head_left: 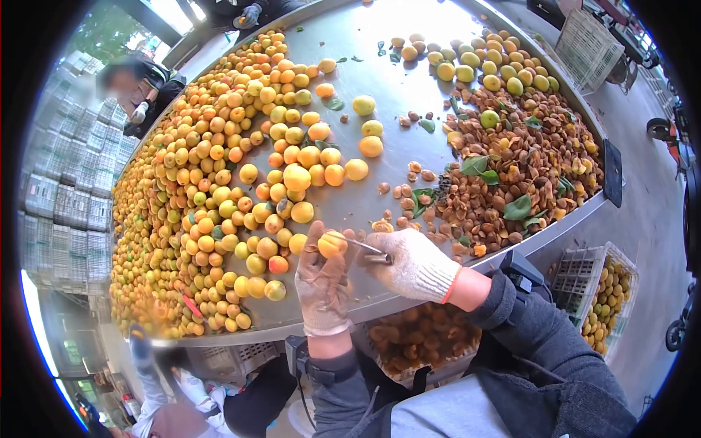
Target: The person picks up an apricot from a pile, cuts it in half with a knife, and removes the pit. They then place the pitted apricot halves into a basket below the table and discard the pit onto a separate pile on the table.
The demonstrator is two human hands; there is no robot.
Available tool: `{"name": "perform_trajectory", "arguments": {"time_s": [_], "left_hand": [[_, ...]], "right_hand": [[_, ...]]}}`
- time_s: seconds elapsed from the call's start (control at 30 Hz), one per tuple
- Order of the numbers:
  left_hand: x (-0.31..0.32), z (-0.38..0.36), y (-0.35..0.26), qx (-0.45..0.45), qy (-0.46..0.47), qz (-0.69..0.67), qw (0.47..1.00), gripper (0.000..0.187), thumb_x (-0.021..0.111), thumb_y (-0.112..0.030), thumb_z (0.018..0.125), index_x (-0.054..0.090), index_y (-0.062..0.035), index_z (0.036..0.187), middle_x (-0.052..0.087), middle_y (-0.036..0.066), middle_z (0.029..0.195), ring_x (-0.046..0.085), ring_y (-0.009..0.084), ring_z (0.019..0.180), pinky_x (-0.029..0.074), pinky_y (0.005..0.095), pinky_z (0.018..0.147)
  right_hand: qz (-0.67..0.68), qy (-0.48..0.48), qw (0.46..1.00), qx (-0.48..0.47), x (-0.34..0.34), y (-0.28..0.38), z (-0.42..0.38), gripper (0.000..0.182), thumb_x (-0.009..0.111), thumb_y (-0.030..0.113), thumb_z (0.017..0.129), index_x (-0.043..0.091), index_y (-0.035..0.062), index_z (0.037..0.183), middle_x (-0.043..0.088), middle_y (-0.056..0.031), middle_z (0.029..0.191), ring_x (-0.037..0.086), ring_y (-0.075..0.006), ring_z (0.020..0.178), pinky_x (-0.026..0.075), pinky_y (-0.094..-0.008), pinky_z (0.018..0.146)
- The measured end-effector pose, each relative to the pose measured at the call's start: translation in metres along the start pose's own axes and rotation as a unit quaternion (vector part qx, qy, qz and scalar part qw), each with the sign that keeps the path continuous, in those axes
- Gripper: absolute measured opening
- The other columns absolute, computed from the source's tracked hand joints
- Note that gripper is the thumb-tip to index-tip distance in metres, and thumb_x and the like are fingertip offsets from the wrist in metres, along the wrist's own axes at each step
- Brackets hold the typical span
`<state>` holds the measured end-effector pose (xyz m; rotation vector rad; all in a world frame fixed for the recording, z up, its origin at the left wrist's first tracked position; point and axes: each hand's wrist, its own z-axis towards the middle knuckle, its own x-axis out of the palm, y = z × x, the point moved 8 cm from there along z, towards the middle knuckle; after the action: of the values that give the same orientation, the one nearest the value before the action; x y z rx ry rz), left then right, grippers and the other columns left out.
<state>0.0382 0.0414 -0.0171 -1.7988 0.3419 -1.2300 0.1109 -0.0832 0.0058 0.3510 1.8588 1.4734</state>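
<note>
My left hand (322, 286), in a worn light glove, holds a yellow-orange apricot (332, 244) at its fingertips above the metal table (409, 87). My right hand (412, 264), in a white glove with a red cuff, grips a small metal knife (369, 253) whose thin blade reaches into the apricot. A big heap of whole apricots (212, 190) lies to the left of my hands. To the right sits a pile of brown pits (511, 175) mixed with green leaves.
A crate of apricots (610, 292) stands on the floor at the right. A container of cut fruit (420, 337) sits under the table edge below my hands. Other people work at the far left (142, 87), the far side (248, 13) and beside me (182, 394). Stacked crates (66, 197) line the left.
</note>
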Motion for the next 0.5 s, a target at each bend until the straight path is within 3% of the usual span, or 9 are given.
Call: {"name": "perform_trajectory", "arguments": {"time_s": [0.03,0.17,0.3,0.37,0.5], "left_hand": [[0.001,-0.001,0.001,-0.009,0.019,-0.006,1.0,0.048,0.068,-0.005,0.085,0.049,0.0006,0.129,0.06,0.015,0.114,0.061,0.0315,0.106,0.054,0.04,0.092],[0.008,-0.004,0.0,-0.047,0.038,-0.087,0.994,0.052,0.069,0.003,0.082,0.05,0.0015,0.13,0.063,0.016,0.116,0.06,0.0329,0.112,0.051,0.041,0.1],[0.007,-0.005,0.0,-0.042,0.032,-0.122,0.991,0.051,0.068,0.004,0.082,0.05,0.0019,0.129,0.062,0.016,0.117,0.061,0.032,0.111,0.051,0.0409,0.099],[0.007,-0.007,-0.004,0.001,0.006,-0.045,0.999,0.046,0.068,0.0,0.084,0.052,0.0023,0.128,0.061,0.013,0.114,0.062,0.0296,0.108,0.053,0.0378,0.094],[0.015,-0.011,-0.006,0.062,-0.03,0.075,0.995,0.05,0.07,-0.001,0.083,0.051,0.0022,0.13,0.061,0.012,0.113,0.062,0.0285,0.108,0.052,0.0361,0.095]], "right_hand": [[-0.02,0.017,1.0,0.006,0.002,0.003,-0.001,0.023,0.062,0.011,0.083,0.066,0.0031,0.105,0.069,-0.0171,0.091,0.069,-0.0279,0.084,0.053,-0.0354,0.074],[-0.035,0.018,0.999,-0.019,0.004,0.013,-0.001,0.024,0.062,0.013,0.083,0.066,0.0039,0.105,0.069,-0.0174,0.089,0.068,-0.0304,0.084,0.052,-0.0367,0.074],[-0.055,0.029,0.998,-0.009,0.009,0.01,-0.001,0.024,0.062,0.013,0.082,0.066,0.0057,0.105,0.068,-0.0178,0.087,0.067,-0.0335,0.081,0.052,-0.0381,0.071],[-0.05,0.033,0.998,-0.004,0.014,0.005,0.0,0.024,0.062,0.012,0.082,0.066,0.0062,0.105,0.068,-0.0176,0.086,0.067,-0.0343,0.08,0.052,-0.0387,0.07],[-0.112,-0.01,0.993,-0.04,0.012,0.009,0.004,0.025,0.061,0.01,0.081,0.067,0.0076,0.105,0.067,-0.0171,0.083,0.066,-0.0351,0.078,0.052,-0.0397,0.069]]}}
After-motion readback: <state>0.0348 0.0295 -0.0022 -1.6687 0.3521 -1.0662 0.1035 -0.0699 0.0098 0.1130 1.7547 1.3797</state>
